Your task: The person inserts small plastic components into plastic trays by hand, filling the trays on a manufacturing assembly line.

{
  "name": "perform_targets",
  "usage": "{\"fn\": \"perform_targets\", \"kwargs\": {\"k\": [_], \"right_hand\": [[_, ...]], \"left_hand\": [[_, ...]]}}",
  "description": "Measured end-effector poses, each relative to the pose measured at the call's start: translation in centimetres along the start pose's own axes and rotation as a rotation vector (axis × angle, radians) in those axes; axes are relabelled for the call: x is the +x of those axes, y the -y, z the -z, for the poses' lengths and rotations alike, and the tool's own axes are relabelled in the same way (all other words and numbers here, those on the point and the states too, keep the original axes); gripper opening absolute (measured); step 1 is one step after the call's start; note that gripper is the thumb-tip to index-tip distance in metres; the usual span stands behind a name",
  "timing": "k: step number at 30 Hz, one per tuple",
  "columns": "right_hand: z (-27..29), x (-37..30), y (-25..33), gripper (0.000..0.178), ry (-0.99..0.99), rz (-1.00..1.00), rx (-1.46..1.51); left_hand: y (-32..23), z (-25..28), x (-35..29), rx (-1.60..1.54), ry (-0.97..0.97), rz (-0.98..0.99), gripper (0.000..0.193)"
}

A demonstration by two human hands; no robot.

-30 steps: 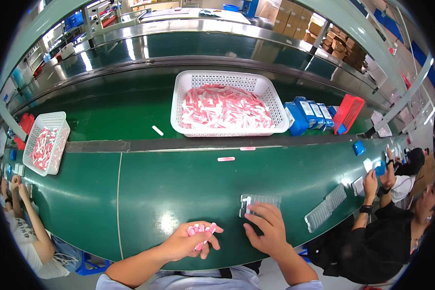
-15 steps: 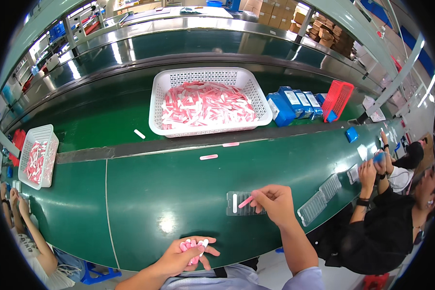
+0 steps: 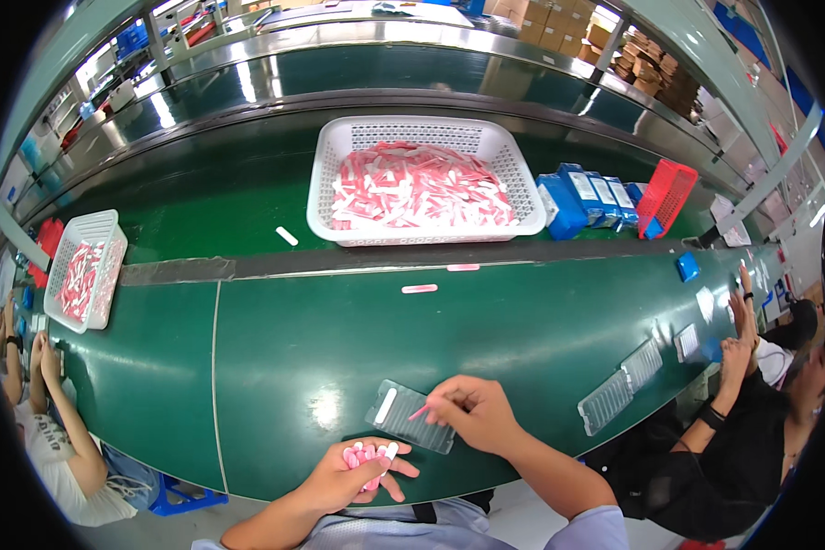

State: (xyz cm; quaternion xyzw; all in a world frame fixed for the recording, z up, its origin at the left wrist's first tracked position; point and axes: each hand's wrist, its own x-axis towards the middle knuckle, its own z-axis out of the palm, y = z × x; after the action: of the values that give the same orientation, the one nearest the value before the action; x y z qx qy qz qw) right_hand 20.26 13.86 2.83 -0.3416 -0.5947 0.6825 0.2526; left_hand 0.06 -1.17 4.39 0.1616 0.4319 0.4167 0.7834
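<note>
My left hand (image 3: pixel 357 475) is closed round a bunch of short pink and white strips (image 3: pixel 365 456) with rounded ends, which look like mini nail files. Between the thumb and fingers of my right hand (image 3: pixel 475 412) is one pink strip (image 3: pixel 419 412), held tilted over a clear ribbed plastic tray (image 3: pixel 437 442). The tray lies slanted on the green table, just beyond my left hand. A white strip (image 3: pixel 387 405) lies across the tray's left end. My right hand hides part of the tray's right side.
A big white basket (image 3: pixel 319 197) heaped with strips stands beyond, beside blue packs (image 3: pixel 577 197) and a red basket (image 3: pixel 669 197). A smaller white basket (image 3: pixel 110 275) is at left. Loose strips (image 3: pixel 420 289) and clear trays (image 3: pixel 607 401) lie about. Co-workers (image 3: pixel 706 449) sit on both sides.
The clear tray has come left and closer to my left hand, and now lies slanted. My right hand has moved left with the pink strip. The whole view has shifted slightly.
</note>
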Motion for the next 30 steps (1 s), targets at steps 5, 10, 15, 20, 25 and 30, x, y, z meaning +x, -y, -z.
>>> {"fn": "perform_targets", "kwargs": {"k": [5,10,15,20,25,30], "right_hand": [[-0.6,0.1,2.2,0.012,0.070,0.036,-0.143],[-2.1,2.0,3.9,0.014,0.171,0.016,-0.510],[-4.4,3.0,3.7,0.028,0.088,0.206,-0.915],[-4.4,2.6,3.4,0.045,0.025,0.274,-0.931],[-5.0,0.4,2.7,0.046,-0.036,0.420,-1.085],[-5.1,-0.9,2.3,0.044,-0.011,0.515,-1.222]], "left_hand": [[-0.8,0.6,-1.4,-0.012,-0.054,-0.055,0.038],[-1.0,1.7,-2.1,-0.021,-0.134,-0.102,0.039],[-1.3,1.5,-2.2,-0.058,-0.078,-0.102,0.039],[-0.8,2.1,-2.3,-0.147,-0.063,-0.130,0.040],[-0.3,2.7,-2.2,-0.206,-0.093,-0.171,0.038],[-0.8,2.6,-2.3,-0.140,-0.097,-0.176,0.036]]}}
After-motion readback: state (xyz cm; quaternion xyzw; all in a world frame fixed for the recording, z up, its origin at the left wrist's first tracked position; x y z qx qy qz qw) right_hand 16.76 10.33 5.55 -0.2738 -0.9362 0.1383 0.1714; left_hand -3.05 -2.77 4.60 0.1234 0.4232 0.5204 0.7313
